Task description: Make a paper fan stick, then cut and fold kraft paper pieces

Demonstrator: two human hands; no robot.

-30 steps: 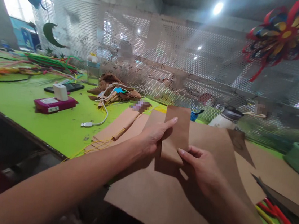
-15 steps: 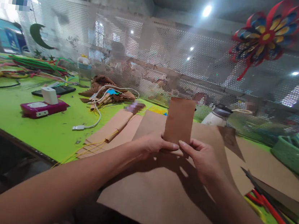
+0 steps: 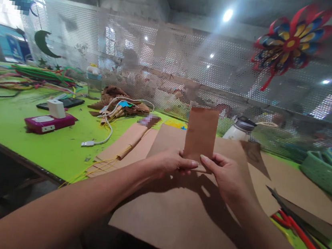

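One small rectangle of brown paper [image 3: 201, 131] stands nearly upright between my hands, raised above a large brown sheet [image 3: 169, 218] that lies in front of me. I pinch its lower edge from both sides: the thumb of my left hand [image 3: 181, 162] lies flat across the bottom left, fingers behind, and my right hand [image 3: 223, 172] grips the lower right corner between thumb and fingers. Along the bottom the paper shows a narrow, lighter strip.

My hands' shadow falls on the large sheet. To its left lie long brown paper pieces [image 3: 118, 143] with yellow strings [image 3: 100, 164] across them; to its right, red-handled scissors [image 3: 306, 240] with a dark pointed blade. Just beyond the sheet stands a white bottle [image 3: 238, 130] with a dark lid, and a green basket [image 3: 323, 176] sits at the far right. Farther left on the green table [image 3: 59, 152], a white plug [image 3: 55, 108] rests on a magenta block [image 3: 48, 122], near a white cable [image 3: 109, 131].
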